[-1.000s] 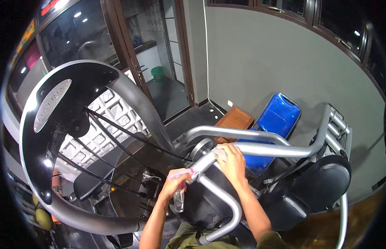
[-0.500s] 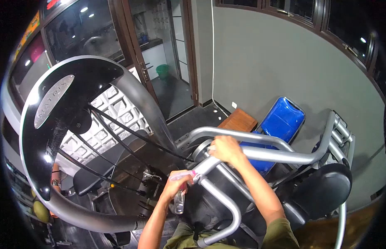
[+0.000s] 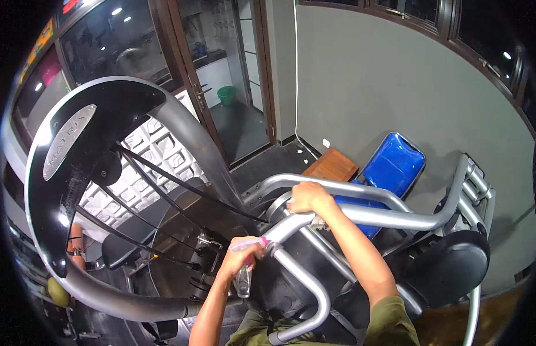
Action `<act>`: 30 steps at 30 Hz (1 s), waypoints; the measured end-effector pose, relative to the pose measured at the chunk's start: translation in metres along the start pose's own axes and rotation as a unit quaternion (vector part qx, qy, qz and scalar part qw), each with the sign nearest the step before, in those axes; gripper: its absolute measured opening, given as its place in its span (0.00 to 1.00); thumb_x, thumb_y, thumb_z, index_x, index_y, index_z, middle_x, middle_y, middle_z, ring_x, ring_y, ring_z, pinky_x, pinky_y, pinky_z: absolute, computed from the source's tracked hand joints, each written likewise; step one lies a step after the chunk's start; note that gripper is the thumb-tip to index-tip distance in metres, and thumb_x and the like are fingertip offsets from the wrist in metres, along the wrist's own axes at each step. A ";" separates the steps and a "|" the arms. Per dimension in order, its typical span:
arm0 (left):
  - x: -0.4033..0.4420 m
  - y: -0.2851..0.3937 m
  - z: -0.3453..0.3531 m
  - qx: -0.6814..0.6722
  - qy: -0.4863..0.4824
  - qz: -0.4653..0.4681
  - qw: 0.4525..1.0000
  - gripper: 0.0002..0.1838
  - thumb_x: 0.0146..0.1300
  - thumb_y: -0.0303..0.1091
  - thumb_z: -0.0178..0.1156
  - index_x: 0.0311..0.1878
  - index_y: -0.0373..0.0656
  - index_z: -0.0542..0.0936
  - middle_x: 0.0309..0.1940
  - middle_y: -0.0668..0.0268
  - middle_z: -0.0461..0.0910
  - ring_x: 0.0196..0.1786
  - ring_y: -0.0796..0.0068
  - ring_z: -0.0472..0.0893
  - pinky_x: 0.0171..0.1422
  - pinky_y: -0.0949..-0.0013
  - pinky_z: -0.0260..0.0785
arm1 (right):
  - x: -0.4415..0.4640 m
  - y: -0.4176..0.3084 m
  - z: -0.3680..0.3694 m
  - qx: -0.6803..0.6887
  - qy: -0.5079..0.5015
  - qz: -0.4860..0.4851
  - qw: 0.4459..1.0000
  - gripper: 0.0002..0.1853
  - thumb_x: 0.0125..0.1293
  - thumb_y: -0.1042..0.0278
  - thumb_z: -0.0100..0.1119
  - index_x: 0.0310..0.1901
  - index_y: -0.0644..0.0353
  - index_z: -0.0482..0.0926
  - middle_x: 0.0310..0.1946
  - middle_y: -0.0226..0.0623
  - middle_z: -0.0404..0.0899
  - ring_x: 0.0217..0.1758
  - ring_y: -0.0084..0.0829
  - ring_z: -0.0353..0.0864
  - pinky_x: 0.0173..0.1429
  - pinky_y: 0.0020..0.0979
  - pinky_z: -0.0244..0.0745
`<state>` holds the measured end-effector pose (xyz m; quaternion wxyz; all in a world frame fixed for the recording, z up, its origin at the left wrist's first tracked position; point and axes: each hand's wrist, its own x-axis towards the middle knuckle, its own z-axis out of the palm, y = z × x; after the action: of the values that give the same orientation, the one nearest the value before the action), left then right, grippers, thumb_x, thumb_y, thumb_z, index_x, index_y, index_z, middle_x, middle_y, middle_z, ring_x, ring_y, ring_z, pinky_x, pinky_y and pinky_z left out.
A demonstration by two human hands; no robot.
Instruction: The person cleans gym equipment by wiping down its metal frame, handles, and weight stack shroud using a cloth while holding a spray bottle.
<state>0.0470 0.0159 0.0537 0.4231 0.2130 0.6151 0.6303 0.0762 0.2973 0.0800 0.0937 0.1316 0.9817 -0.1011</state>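
Note:
My left hand (image 3: 240, 256) is wrapped round a clear spray bottle (image 3: 244, 282) with a pink and white top, beside the joint of a silver tube frame. Farther up that frame, my right hand (image 3: 310, 198) presses a pale cloth (image 3: 319, 222) against the thick silver tube (image 3: 389, 217); most of the cloth is hidden under the fingers. A curved silver handle (image 3: 314, 282) bends down from the joint towards my body.
A black machine arch (image 3: 115, 98) with cables stands at the left. Behind the tubes are a blue folding chair (image 3: 393, 164) and a brown wooden box (image 3: 332, 165). A black pad (image 3: 450, 268) sits at the right, a glass door (image 3: 233, 98) at the back.
My right hand has shifted slightly left and up along the tube, and its cloth now shows below the fingers. My left hand still holds the bottle, slightly farther left. The camera view has turned slightly.

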 end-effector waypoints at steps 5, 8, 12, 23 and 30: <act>-0.001 0.005 0.005 0.003 0.011 -0.008 1.000 0.12 0.63 0.36 0.64 0.31 0.35 0.82 0.23 0.63 0.81 0.13 0.77 0.72 0.16 0.73 0.62 | -0.037 -0.001 -0.010 0.107 0.073 -0.118 0.985 0.18 0.57 0.52 0.65 0.42 0.56 0.88 0.42 0.46 0.86 0.50 0.50 0.84 0.57 0.45 0.78; 0.000 0.006 0.003 0.008 0.006 -0.009 1.000 0.12 0.63 0.36 0.64 0.31 0.35 0.82 0.23 0.62 0.81 0.12 0.77 0.72 0.16 0.73 0.62 | -0.080 0.004 -0.010 0.126 0.176 -0.094 0.972 0.13 0.59 0.54 0.66 0.42 0.49 0.86 0.41 0.38 0.82 0.47 0.46 0.84 0.52 0.46 0.79; 0.002 0.005 0.001 0.022 0.004 -0.011 1.000 0.12 0.62 0.36 0.64 0.31 0.35 0.82 0.23 0.61 0.81 0.12 0.76 0.72 0.16 0.72 0.62 | -0.107 -0.005 0.010 0.084 0.280 0.016 0.956 0.13 0.60 0.59 0.66 0.46 0.48 0.83 0.45 0.34 0.80 0.48 0.44 0.83 0.48 0.46 0.80; -0.002 0.005 0.004 0.017 0.011 -0.005 1.000 0.11 0.64 0.36 0.64 0.33 0.36 0.83 0.23 0.63 0.80 0.13 0.77 0.73 0.16 0.73 0.62 | -0.128 -0.006 0.065 0.146 0.441 0.018 0.885 0.23 0.51 0.71 0.73 0.51 0.43 0.83 0.49 0.31 0.78 0.49 0.39 0.83 0.48 0.40 0.84; -0.003 0.003 0.002 0.013 0.004 -0.006 1.000 0.11 0.64 0.35 0.63 0.34 0.36 0.83 0.23 0.64 0.80 0.14 0.78 0.73 0.16 0.74 0.62 | -0.127 -0.022 0.117 0.203 0.433 -0.082 0.874 0.20 0.49 0.77 0.70 0.46 0.47 0.85 0.50 0.34 0.80 0.53 0.42 0.82 0.57 0.41 0.81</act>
<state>0.0492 0.0156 0.0579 0.4215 0.2126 0.6263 0.6204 0.2083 0.2197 -0.0020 -0.3781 0.0971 0.8893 -0.2382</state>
